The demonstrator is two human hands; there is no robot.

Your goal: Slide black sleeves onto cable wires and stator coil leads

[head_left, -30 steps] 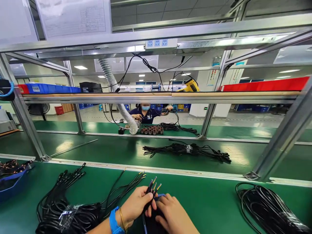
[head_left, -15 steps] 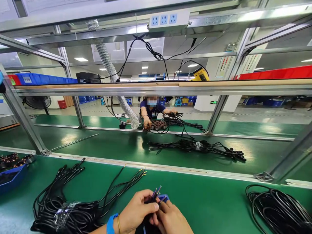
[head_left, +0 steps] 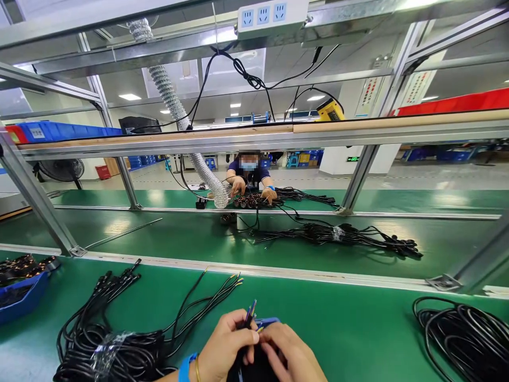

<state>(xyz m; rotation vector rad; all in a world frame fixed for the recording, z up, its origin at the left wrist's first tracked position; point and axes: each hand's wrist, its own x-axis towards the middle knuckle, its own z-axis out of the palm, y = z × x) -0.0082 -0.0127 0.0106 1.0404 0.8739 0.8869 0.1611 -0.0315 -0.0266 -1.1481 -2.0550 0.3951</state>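
Observation:
My left hand (head_left: 225, 347) is closed around a small bunch of black wires with stripped, coloured tips (head_left: 251, 310) that stick up above its fingers. My right hand (head_left: 292, 353) is closed against the same bunch from the right, its fingertips pinching at the wire ends. A blue object (head_left: 267, 321) shows just behind the fingers. A blue wristband and a gold bangle sit on my left wrist. A taped coil of black cables (head_left: 107, 345) lies on the green mat to the left, its tinned ends (head_left: 226, 281) fanning toward my hands.
Another black cable coil (head_left: 465, 334) lies at the right. A blue bin (head_left: 22, 294) of parts sits at the far left. A cable bundle (head_left: 342, 236) rests on the green belt beyond the metal rail. A person works across the line beside a silver duct hose (head_left: 207, 180).
My hands stayed together on the wire bunch, the right fingers shifting at the tips. The view tilted and the bundle on the belt moved right. The person opposite leaned forward onto the bench.

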